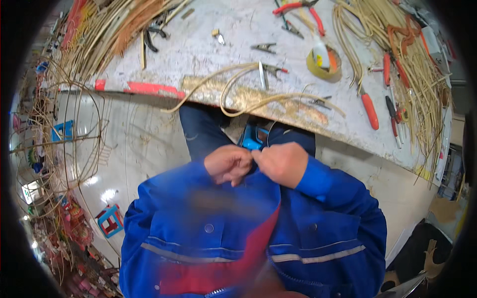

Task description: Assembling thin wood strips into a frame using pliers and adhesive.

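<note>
Blue jacket cloth (208,233) with grey reflective bands and a red lining fills the bottom of the head view, closest to the lens and blurred. Just beyond it the left hand (228,165) and right hand (280,164) meet knuckle to knuckle at the jacket's front edge, both curled nearly shut. They seem to pinch something small between them, cloth or a fastener, but what exactly is hidden by the fingers. Such cloth looks soft, light and limp; it would likely be best gripped at the hem, near the hands.

Past the hands a small blue object (252,138) rests near the person's lap, under the edge of the workbench (198,49). On the bench a loose loop of pale cane (238,84) hangs over the front edge; it looks springy and stiff. Nearby lie a roll of yellow tape (324,64), metal clips (264,47), red-handled pliers (298,7) and an orange-handled tool (369,110). Bundles of cane strips (397,44) are heaped at the right end.

No bin or box with visible contents shows.
</note>
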A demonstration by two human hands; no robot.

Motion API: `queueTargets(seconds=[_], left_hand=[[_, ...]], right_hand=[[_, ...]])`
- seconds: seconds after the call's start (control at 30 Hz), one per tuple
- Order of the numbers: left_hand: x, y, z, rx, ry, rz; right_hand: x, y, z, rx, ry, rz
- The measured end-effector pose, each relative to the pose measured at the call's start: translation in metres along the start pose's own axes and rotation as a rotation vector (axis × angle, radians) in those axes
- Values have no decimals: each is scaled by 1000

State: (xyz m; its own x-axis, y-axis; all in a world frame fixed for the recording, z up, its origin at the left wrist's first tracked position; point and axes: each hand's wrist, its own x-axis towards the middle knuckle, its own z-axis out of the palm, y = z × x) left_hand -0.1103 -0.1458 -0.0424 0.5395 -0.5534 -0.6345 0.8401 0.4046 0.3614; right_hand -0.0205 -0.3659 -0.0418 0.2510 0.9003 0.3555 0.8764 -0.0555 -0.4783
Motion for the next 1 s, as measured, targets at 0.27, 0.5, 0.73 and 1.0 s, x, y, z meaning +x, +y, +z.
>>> queueTargets(seconds=[0.27,0.5,0.73,1.0], left_hand=[[0,-4,5,18,11,-114],[5,-1,4,58,3,-148],[2,-10,2,396,85,23],[7,1,1,334,-112,-123]], right_hand=[[-4,-7,-7,-97,-118,-116],[-8,-8,-5,-57,-131,-96],[-9,-7,-6,-29,-155,-84],[-17,-3,-11,78,-169,-52]])
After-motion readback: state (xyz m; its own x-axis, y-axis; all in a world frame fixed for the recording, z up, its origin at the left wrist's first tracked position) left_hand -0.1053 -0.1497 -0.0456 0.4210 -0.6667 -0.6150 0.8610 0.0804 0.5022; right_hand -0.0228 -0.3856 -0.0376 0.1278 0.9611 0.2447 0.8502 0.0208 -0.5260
